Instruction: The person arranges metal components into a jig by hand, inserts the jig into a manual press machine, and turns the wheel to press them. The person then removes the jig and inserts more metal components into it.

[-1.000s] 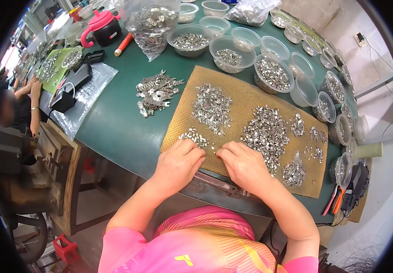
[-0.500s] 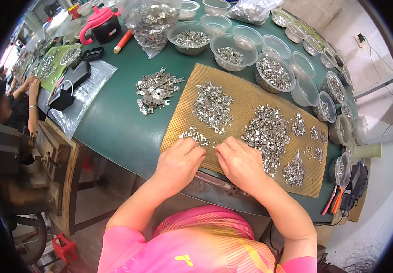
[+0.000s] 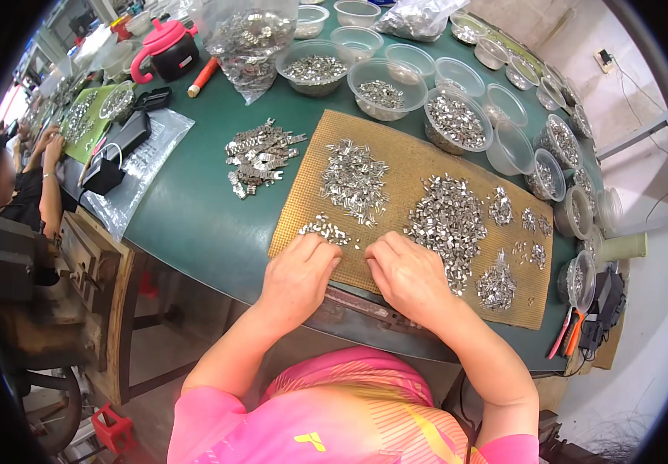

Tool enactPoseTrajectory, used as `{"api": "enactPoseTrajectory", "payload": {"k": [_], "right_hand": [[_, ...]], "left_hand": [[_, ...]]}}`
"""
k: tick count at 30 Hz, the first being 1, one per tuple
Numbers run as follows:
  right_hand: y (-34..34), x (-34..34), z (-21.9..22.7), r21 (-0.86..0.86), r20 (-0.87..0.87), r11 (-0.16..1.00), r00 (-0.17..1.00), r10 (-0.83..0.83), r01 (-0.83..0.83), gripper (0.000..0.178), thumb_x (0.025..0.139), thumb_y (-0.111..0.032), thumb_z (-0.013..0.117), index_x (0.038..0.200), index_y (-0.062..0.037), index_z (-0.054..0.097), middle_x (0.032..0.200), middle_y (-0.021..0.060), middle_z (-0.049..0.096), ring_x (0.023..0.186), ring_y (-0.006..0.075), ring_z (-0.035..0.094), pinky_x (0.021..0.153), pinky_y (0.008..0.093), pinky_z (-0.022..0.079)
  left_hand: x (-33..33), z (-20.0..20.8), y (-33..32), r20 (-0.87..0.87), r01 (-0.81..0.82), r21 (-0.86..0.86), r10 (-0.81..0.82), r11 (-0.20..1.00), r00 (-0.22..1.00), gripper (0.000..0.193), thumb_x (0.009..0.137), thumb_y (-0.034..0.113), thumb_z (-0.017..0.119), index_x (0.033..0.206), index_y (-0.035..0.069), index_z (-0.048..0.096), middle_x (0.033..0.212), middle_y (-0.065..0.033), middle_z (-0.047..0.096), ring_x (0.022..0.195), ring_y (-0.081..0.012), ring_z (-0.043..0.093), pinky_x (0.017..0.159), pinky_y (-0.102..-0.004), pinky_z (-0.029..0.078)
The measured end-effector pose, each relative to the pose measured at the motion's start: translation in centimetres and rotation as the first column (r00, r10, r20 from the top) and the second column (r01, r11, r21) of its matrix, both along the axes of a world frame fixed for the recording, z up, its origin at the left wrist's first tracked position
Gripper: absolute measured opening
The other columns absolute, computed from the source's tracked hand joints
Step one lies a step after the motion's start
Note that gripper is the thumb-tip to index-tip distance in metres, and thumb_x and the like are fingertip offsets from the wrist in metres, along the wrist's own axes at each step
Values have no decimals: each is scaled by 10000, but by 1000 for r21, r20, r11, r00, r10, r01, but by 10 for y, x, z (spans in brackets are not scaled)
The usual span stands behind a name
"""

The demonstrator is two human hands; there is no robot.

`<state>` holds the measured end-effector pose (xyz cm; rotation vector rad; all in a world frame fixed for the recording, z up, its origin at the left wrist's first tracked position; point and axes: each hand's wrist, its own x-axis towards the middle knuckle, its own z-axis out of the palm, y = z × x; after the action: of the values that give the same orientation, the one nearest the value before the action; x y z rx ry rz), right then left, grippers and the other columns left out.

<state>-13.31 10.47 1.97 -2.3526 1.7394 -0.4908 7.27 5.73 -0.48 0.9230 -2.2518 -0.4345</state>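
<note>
Both of my hands rest at the near edge of a tan textured mat (image 3: 396, 166), a small gap between them. My left hand (image 3: 297, 277) is closed, its fingers curled beside a small pile of white-silvery pieces (image 3: 324, 227). Closed with thumb and fingers together, my right hand (image 3: 410, 272) lies just left of a large heap of small metal parts (image 3: 446, 220). The fingertips of both hands are hidden, so anything in them cannot be made out. Farther up the mat is a pile of thin metal pieces (image 3: 354, 179); smaller metal piles (image 3: 496, 286) lie to the right.
Connected metal strips (image 3: 260, 158) lie on the green table (image 3: 187, 182) left of the mat. Clear plastic bowls (image 3: 457, 120), several with metal parts, line the back and right. Orange-handled pliers (image 3: 575, 332) lie at the right edge. Another person's arm (image 3: 50, 189) is at far left.
The view has shifted slightly, with the mat and bowls appearing a little farther left. The gap between my hands is slightly wider. Both hands stay closed.
</note>
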Motion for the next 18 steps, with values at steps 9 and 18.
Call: {"api": "enactPoseTrajectory", "payload": {"k": [9,18], "right_hand": [[77,-69,27,-114,132,990,989,-65,80,171,854,4,712,975,-55,605,966,83,649,872,307,651,782,421,508],[133,-77,10,-47,94,987,984,-150,155,207,787,-3,745,949,-55,627,1029,78,672,1069,295,678,1003,469,515]], "left_hand": [[1,9,-3,-42,8,82,-5,997,999,102,907,2,676,992,32,627,909,-144,633,858,-363,621,734,-436,495],[-49,7,26,-168,340,172,-313,924,935,158,850,-25,729,962,20,626,941,-124,660,879,-327,634,774,-399,514]]}}
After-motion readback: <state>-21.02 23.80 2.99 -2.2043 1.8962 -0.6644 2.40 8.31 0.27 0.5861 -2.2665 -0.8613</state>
